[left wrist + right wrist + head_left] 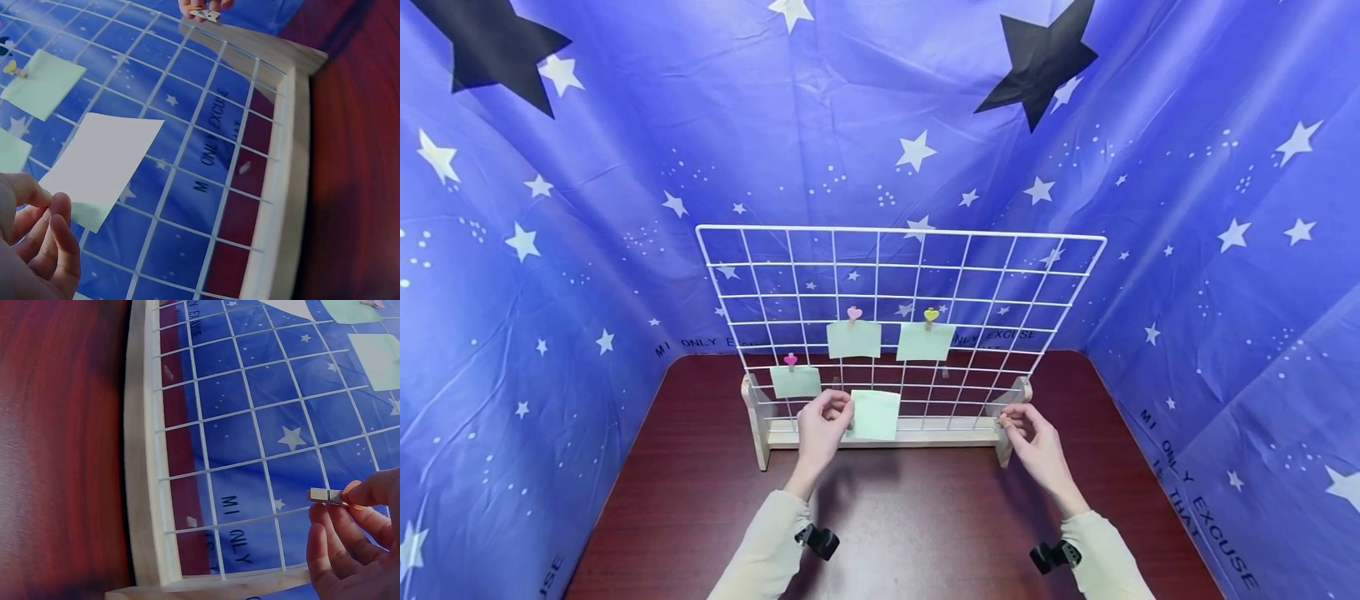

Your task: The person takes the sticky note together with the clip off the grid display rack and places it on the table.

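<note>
My left hand (823, 427) pinches the left edge of a pale green paper note (876, 415) by thumb and fingertips. The note is in front of the lower middle of a white wire grid (880, 227); whether it touches the wires I cannot tell. At the grid's lower right, my right hand (1036, 442) pinches a small wooden clothespin (320, 495) between thumb and fingers. Three more notes hang on the grid: a left one (796, 382) under a dark pink heart clip (791, 360), a middle one (853, 340) under a light pink clip (854, 313), a right one (927, 342) under a yellow clip (931, 315).
A wooden stand (760, 433) holds the grid upright on a dark red table (662, 500). Blue cloth (737, 125) with white and black stars surrounds the table on the back and both sides.
</note>
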The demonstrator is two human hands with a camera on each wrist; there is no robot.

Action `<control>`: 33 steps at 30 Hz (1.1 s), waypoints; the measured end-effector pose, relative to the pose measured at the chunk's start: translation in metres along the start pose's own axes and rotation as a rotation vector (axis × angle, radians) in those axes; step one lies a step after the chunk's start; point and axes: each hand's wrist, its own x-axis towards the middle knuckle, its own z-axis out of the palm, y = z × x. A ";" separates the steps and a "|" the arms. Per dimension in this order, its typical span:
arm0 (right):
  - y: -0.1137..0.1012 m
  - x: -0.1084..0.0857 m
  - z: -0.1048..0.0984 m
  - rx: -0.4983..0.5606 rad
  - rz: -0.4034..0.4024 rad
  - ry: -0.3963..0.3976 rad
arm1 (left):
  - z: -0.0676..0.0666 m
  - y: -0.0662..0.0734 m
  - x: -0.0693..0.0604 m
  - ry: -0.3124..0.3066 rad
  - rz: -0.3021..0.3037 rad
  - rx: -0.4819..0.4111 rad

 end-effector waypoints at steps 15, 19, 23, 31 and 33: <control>0.025 -0.014 0.015 -0.037 0.105 -0.103 | -0.014 -0.065 -0.021 0.063 -0.201 -0.003; 0.051 -0.018 0.022 -0.064 0.119 -0.104 | -0.021 -0.089 -0.027 0.089 -0.228 -0.008; 0.078 -0.023 0.028 -0.099 0.173 -0.110 | -0.029 -0.101 -0.032 0.110 -0.254 0.075; 0.100 -0.030 0.033 -0.130 0.251 -0.127 | -0.046 -0.122 -0.039 0.133 -0.316 0.061; 0.102 -0.031 0.034 -0.141 0.260 -0.130 | -0.050 -0.126 -0.041 0.144 -0.324 0.118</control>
